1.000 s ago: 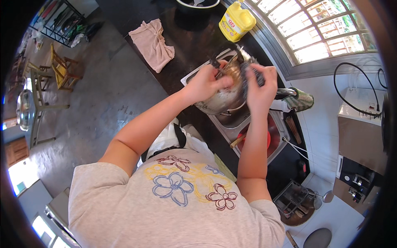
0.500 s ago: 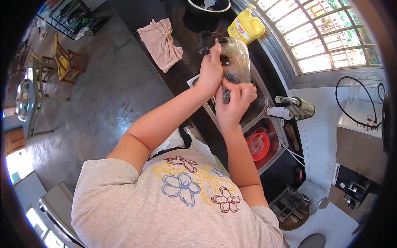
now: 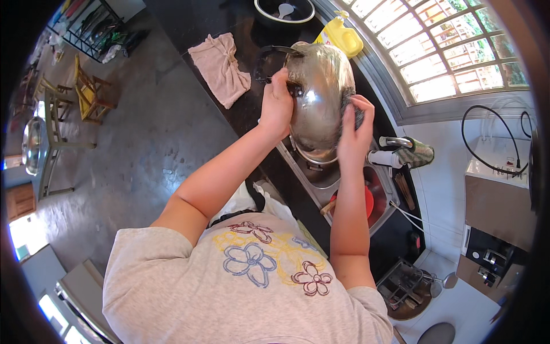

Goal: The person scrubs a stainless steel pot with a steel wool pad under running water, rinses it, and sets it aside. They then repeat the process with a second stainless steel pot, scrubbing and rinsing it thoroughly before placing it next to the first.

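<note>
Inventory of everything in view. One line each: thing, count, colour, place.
Metal vessel: 1, silver, between the hands
Scouring pad: 1, dark grey, in right hand
Sink: 1, steel, set in counter
Counter: 1, black, below window
Small bowl: 1, red, in sink, partly hidden
Faucet: 1, silver, beside sink
Patterned cloth: 1, green, by faucet
Towel: 1, pinkish, on counter
Jug: 1, yellow, near window
Large bowl: 1, black, top edge
Spoon: 1, pale, inside it
Window: 1, grey frame, upper right
Wooden chair: at least 1, yellow-brown, left
Rim clutter: too small to count
Shirt: 1, light beige, bottom
Left hand: 1, bare, on vessel
Right hand: 1, bare, at vessel's right side
</note>
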The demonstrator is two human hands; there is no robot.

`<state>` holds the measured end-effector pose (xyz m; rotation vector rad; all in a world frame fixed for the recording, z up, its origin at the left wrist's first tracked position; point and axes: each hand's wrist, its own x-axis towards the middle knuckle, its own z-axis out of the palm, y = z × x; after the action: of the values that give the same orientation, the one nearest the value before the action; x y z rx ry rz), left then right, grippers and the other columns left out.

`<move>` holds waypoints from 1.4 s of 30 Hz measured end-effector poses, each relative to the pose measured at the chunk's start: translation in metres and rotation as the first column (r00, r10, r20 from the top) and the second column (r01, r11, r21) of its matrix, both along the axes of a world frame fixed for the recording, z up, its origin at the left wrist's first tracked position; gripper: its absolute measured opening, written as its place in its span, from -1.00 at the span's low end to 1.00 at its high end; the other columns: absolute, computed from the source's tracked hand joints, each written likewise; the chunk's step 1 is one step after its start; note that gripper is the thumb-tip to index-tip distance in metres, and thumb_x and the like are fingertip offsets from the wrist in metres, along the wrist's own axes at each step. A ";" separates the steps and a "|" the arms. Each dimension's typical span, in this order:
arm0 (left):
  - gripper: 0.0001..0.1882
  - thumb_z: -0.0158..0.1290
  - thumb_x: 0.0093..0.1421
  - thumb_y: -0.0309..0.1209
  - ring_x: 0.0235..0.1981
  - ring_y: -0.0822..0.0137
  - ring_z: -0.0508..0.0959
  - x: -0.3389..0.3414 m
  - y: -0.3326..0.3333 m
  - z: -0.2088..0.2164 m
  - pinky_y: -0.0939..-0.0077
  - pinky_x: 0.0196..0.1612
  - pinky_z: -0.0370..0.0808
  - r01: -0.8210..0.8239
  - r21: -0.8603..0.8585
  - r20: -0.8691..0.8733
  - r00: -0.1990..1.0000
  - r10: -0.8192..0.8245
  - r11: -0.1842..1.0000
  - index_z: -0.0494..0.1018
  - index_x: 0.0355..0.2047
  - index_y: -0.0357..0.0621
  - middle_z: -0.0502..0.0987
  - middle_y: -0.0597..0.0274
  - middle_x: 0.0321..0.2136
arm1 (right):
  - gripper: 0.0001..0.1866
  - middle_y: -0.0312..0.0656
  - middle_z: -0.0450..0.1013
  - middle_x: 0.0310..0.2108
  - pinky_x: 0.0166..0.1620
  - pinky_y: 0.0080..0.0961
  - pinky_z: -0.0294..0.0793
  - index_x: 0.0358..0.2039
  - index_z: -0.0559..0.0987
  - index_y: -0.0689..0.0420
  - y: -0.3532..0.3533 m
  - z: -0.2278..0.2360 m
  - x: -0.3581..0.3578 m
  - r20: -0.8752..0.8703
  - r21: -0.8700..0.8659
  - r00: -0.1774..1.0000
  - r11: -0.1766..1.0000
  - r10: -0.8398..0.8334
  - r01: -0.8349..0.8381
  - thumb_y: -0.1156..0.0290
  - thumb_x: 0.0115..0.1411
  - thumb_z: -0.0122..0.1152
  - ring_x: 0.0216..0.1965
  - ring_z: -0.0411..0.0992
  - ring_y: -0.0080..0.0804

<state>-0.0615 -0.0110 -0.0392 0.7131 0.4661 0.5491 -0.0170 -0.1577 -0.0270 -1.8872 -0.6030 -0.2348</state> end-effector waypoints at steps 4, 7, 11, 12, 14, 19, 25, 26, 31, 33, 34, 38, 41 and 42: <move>-0.72 0.02 0.23 -0.32 -0.37 0.53 0.47 0.000 0.003 0.005 0.59 -0.27 0.44 0.195 0.154 0.031 0.979 -0.202 0.969 0.46 -0.19 -0.31 0.54 0.29 -0.36 | -0.81 -0.02 0.33 -0.16 0.10 -0.29 0.18 -0.23 0.40 0.22 0.017 0.018 0.008 0.321 -0.056 0.935 0.988 0.152 -0.141 0.46 0.16 0.14 -0.04 0.27 -0.11; -0.70 0.10 0.16 -0.39 -0.37 0.47 0.54 -0.003 0.010 0.006 0.56 -0.27 0.51 0.377 0.171 0.027 0.922 -0.387 0.910 0.44 -0.14 -0.31 0.56 0.22 -0.32 | -0.78 -0.01 0.34 -0.13 0.12 -0.31 0.16 -0.20 0.40 0.23 0.013 0.012 0.054 0.250 0.003 0.967 0.998 -0.059 0.060 0.36 0.24 0.08 -0.03 0.28 -0.13; -0.63 0.14 0.10 -0.31 -0.40 0.44 0.58 -0.005 0.046 0.010 0.53 -0.27 0.54 0.437 0.107 -0.049 0.899 -0.435 0.893 0.46 -0.14 -0.30 0.59 0.19 -0.32 | -0.65 -0.24 0.36 -0.14 0.02 -0.58 0.23 -0.06 0.40 0.10 -0.013 0.009 0.085 -0.170 -0.040 0.979 0.993 -0.114 0.109 0.12 0.30 0.05 -0.07 0.27 -0.53; -0.63 0.14 0.11 -0.29 -0.39 0.44 0.58 -0.005 0.062 0.004 0.54 -0.27 0.54 0.457 0.105 -0.058 0.889 -0.454 0.883 0.47 -0.15 -0.29 0.59 0.19 -0.32 | -0.64 -0.27 0.37 -0.14 0.00 -0.58 0.25 -0.07 0.42 0.08 -0.018 0.011 0.088 -0.317 0.015 0.947 0.998 -0.055 0.063 0.11 0.28 0.08 -0.08 0.28 -0.56; -0.63 0.13 0.11 -0.22 -0.39 0.43 0.58 -0.004 0.084 -0.016 0.54 -0.26 0.54 0.525 0.044 0.016 0.850 -0.526 0.850 0.48 -0.17 -0.24 0.59 0.21 -0.34 | -0.65 -0.32 0.39 -0.12 -0.02 -0.57 0.28 -0.08 0.45 0.07 -0.027 0.014 0.090 -0.586 0.187 0.803 0.982 0.109 0.004 0.11 0.24 0.13 -0.07 0.31 -0.58; -0.57 0.04 0.21 -0.07 -0.35 0.41 0.58 0.003 0.092 -0.035 0.49 -0.23 0.54 0.462 -0.240 -0.038 0.874 -0.484 0.854 0.49 -0.16 -0.21 0.59 0.21 -0.31 | -0.75 -0.28 0.46 -0.23 -0.15 -0.65 0.39 -0.13 0.45 0.12 -0.040 0.007 0.074 -0.676 0.464 0.644 0.886 0.357 -0.003 0.30 0.23 0.16 -0.21 0.42 -0.59; -0.52 -0.05 0.28 -0.02 -0.28 0.41 0.54 0.029 0.099 -0.097 0.44 -0.17 0.48 0.496 -0.100 -0.296 0.812 -0.502 0.862 0.50 -0.15 -0.24 0.58 0.22 -0.28 | -0.74 -0.33 0.47 -0.40 -0.26 -0.64 0.40 -0.25 0.50 0.15 -0.017 0.009 0.052 -0.620 0.442 0.774 0.872 0.129 0.209 0.38 0.08 0.35 -0.37 0.42 -0.61; -0.54 -0.04 0.28 -0.03 -0.26 0.39 0.53 0.030 0.099 -0.099 0.44 -0.15 0.46 0.490 -0.146 -0.314 0.801 -0.510 0.859 0.50 -0.16 -0.22 0.57 0.22 -0.27 | -0.74 -0.34 0.46 -0.41 -0.27 -0.65 0.39 -0.27 0.51 0.15 -0.014 0.010 0.047 -0.598 0.374 0.801 0.893 0.024 0.252 0.38 0.06 0.37 -0.39 0.40 -0.62; -0.72 0.10 0.18 -0.26 -0.12 0.24 0.40 0.021 0.041 -0.053 0.45 -0.12 0.39 0.072 0.921 -0.166 0.961 0.220 0.384 0.50 -0.13 -0.06 0.41 0.12 -0.12 | -0.70 -0.29 0.44 -0.42 -0.26 -0.58 0.37 -0.40 0.46 0.18 -0.006 0.005 0.026 0.065 0.080 0.956 0.957 -0.285 0.280 0.36 -0.02 0.43 -0.41 0.37 -0.51; -0.65 0.24 -0.01 -0.26 -0.11 0.10 0.36 0.013 0.012 -0.010 0.31 -0.05 0.31 0.062 0.934 -0.080 0.996 0.038 0.352 0.51 -0.20 -0.07 0.43 0.08 -0.19 | -0.69 -0.20 0.44 -0.42 -0.25 -0.48 0.42 -0.40 0.45 0.16 0.004 0.002 0.016 0.219 -0.012 0.940 0.963 -0.261 0.270 0.40 -0.07 0.44 -0.41 0.44 -0.33; -0.58 0.27 -0.08 -0.22 -0.12 0.07 0.36 0.012 -0.001 0.001 0.31 -0.05 0.32 0.008 0.975 -0.011 1.000 0.012 0.224 0.51 -0.20 -0.07 0.42 0.07 -0.18 | -0.69 -0.18 0.43 -0.41 -0.26 -0.45 0.43 -0.40 0.44 0.16 0.006 -0.002 0.013 0.244 -0.043 0.935 0.961 -0.256 0.274 0.41 -0.08 0.43 -0.40 0.46 -0.28; -0.50 0.32 -0.12 -0.30 -0.10 0.11 0.38 0.008 -0.036 0.028 0.31 -0.04 0.35 0.149 0.971 -0.116 0.978 -0.174 0.189 0.49 -0.12 -0.11 0.42 0.08 -0.17 | -0.48 -0.15 0.45 -0.35 -0.29 -0.45 0.45 -0.20 0.36 0.10 0.000 -0.007 0.008 0.242 -0.032 0.927 0.953 -0.286 0.302 0.42 -0.14 0.49 -0.39 0.48 -0.28; -0.53 0.28 -0.08 -0.35 -0.12 0.12 0.40 0.016 -0.036 0.024 0.36 -0.07 0.38 0.198 0.963 -0.151 0.958 -0.243 0.184 0.47 -0.12 -0.13 0.42 0.10 -0.17 | -0.29 -0.13 0.45 -0.29 -0.22 -0.50 0.46 -0.05 0.21 0.11 -0.003 0.003 0.007 -0.027 0.066 0.981 0.978 -0.194 0.196 0.50 -0.14 0.49 -0.30 0.47 -0.38; -0.55 0.28 -0.07 -0.36 -0.12 0.13 0.40 0.020 -0.036 0.019 0.38 -0.08 0.38 0.177 0.963 -0.129 0.965 -0.226 0.203 0.48 -0.13 -0.13 0.43 0.10 -0.17 | -0.28 -0.12 0.45 -0.27 -0.20 -0.50 0.46 -0.03 0.19 0.11 -0.005 0.004 0.008 -0.071 0.113 0.988 0.983 -0.139 0.146 0.53 -0.14 0.48 -0.26 0.46 -0.40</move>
<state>-0.0410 -0.0472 -0.0202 1.9991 -0.1241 0.5670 -0.0089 -0.1624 -0.0235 -1.8180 -0.4027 -0.2964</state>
